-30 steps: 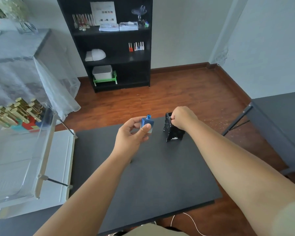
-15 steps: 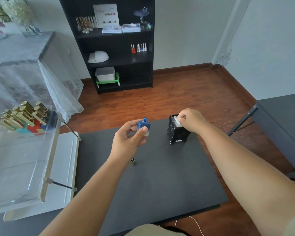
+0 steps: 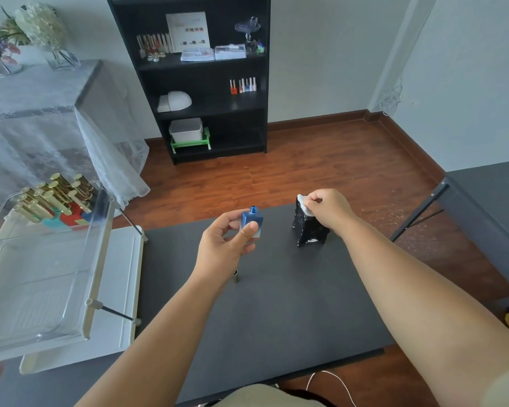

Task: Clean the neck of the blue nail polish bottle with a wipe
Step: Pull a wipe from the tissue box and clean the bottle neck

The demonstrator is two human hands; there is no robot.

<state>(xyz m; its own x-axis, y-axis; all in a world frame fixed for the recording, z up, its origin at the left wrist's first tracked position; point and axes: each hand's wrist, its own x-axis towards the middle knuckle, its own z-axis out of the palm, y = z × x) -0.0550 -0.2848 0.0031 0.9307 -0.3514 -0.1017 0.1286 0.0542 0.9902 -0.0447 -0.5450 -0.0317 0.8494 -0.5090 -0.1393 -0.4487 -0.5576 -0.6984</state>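
A: We have the blue nail polish bottle [image 3: 251,223] just above frame centre, uncapped, our left hand [image 3: 224,248] clamped on its body. Any tilt and polish could spill onto the counter [image 3: 276,304].

B: Our right hand [image 3: 326,210] is pinched on the wipe [image 3: 304,204], upper right of centre, at the mouth of the black holder [image 3: 307,230].

A: If we tug hard, that holder might tip, or the wipe could tear.

B: And a loose pinch could drop it.
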